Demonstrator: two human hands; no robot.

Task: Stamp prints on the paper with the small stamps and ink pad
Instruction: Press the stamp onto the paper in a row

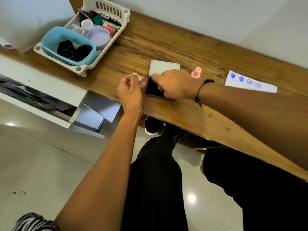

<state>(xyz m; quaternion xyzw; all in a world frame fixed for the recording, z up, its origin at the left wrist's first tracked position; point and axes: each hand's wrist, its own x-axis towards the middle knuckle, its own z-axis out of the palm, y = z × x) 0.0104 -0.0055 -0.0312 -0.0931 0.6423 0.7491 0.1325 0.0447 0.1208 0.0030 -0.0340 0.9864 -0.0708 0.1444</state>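
Note:
A purple ink pad (154, 90) with a dark inked face lies open near the front edge of the wooden desk (166, 44), its pale lid (164, 66) raised behind it. My right hand (175, 85) rests over the pad, fingers curled and touching its surface; what it holds is hidden. My left hand (130, 90) hovers just left of the pad, pinching a small pale stamp (137, 76). A pink stamp (196, 73) stands upright to the right of the pad. Further right lies a white paper strip (250, 82) with several blue prints.
A white slotted basket (83, 39) at the back left holds a blue tub, jars and pens. A white drawer unit (50, 97) stands open below the desk's left end. My legs in black trousers are under the desk edge.

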